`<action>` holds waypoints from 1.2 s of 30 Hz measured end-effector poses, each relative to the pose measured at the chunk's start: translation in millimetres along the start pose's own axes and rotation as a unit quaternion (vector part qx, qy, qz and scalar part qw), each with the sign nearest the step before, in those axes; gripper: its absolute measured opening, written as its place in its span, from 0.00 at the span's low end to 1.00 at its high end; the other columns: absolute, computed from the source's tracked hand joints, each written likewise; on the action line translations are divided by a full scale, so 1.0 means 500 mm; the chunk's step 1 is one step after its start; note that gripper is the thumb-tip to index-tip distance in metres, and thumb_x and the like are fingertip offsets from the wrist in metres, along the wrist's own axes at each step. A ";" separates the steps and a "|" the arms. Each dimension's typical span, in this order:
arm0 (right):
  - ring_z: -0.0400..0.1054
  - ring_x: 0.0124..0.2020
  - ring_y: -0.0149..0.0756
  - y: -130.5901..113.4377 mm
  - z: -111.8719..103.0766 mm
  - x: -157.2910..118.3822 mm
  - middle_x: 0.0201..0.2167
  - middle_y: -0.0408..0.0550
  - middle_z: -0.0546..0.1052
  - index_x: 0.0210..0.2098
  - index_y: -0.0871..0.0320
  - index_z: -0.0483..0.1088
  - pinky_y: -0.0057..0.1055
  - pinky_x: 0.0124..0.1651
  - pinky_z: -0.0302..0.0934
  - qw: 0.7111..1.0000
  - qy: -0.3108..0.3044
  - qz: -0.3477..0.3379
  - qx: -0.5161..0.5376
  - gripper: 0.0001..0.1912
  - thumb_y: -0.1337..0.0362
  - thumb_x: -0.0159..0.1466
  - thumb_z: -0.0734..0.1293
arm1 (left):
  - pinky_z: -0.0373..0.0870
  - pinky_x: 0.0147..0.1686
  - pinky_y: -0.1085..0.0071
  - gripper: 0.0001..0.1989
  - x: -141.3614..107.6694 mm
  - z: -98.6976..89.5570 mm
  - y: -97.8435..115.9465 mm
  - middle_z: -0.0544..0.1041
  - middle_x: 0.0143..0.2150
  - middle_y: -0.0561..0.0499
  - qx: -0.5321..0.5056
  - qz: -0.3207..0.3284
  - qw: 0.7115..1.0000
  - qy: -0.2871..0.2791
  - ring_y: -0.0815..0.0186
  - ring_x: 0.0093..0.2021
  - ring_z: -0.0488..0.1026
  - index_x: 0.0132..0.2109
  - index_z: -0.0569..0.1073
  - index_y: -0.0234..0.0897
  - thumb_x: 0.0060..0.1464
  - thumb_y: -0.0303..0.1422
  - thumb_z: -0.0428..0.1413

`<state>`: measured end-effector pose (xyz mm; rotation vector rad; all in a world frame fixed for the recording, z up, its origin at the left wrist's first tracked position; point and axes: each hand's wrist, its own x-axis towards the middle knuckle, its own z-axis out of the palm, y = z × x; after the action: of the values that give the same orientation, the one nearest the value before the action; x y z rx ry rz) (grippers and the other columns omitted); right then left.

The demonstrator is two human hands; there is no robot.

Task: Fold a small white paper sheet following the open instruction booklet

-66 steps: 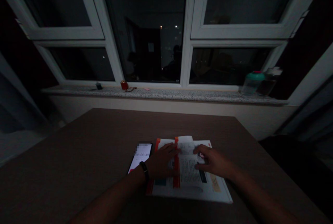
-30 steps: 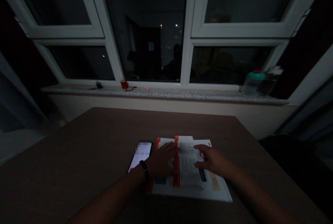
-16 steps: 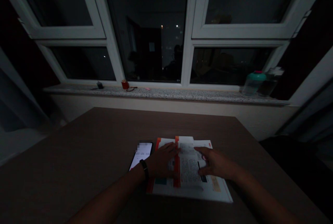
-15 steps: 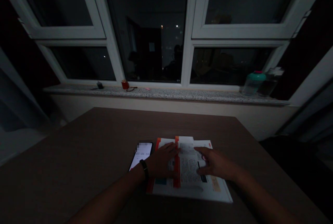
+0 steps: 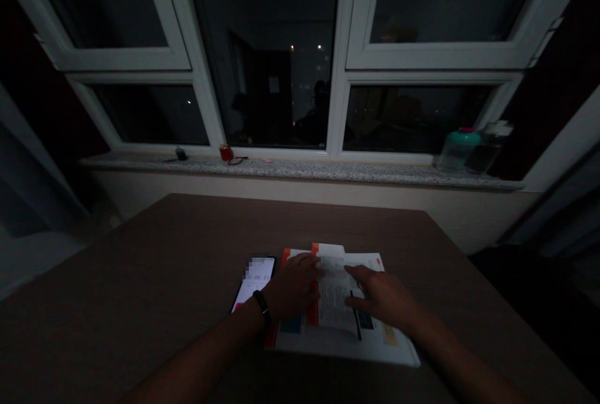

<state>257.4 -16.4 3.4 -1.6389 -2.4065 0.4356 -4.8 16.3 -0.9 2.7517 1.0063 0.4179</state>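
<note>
Left hand (image 5: 293,291): yours lies palm down, fingers spread, over the left part of the book (image 5: 337,351).
Right hand (image 5: 382,294): your thumb and forefinger stand apart at the right side of the red-edged sheet (image 5: 330,307) on the book; you cannot tell whether they pinch it.
Phone (image 5: 253,282): just beside your left hand.
Worktop (image 5: 300,222): its far edge runs well beyond the book; its right edge is nearer your book than its left.

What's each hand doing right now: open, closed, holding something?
Left hand: open, fingers spread at the red-edged page.
Right hand: open, thumb and forefinger apart by the page's other edge; can't tell if it touches.
</note>
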 end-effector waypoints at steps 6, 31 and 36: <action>0.73 0.44 0.47 -0.005 0.012 0.007 0.51 0.54 0.76 0.64 0.55 0.61 0.37 0.46 0.63 1.000 0.004 -0.028 0.002 0.34 0.51 0.61 0.68 | 0.58 0.63 0.55 0.23 0.002 -0.008 0.014 0.67 0.61 0.47 -0.026 0.060 0.998 -0.020 0.55 0.63 0.61 0.56 0.71 0.42 0.53 0.23 0.54; 0.67 0.26 0.35 0.010 0.058 0.040 0.24 0.41 0.72 0.44 0.56 0.70 0.29 0.30 0.60 0.931 0.156 0.008 0.331 0.15 0.53 0.64 0.64 | 0.60 0.59 0.50 0.29 -0.008 -0.003 0.036 0.64 0.63 0.45 -0.015 0.046 0.997 -0.053 0.48 0.62 0.58 0.64 0.63 0.47 0.58 0.44 0.59; 0.64 0.26 0.33 0.014 0.066 0.047 0.25 0.39 0.69 0.43 0.55 0.70 0.27 0.28 0.57 0.933 0.147 0.015 0.328 0.12 0.58 0.61 0.67 | 0.60 0.59 0.50 0.27 -0.007 0.000 0.040 0.65 0.62 0.46 -0.002 0.044 0.998 -0.043 0.49 0.61 0.59 0.64 0.63 0.49 0.60 0.41 0.58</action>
<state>244.2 3.6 -30.1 -1.3163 -1.7480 0.8238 4.7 -0.7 3.8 2.7927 0.8648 0.3094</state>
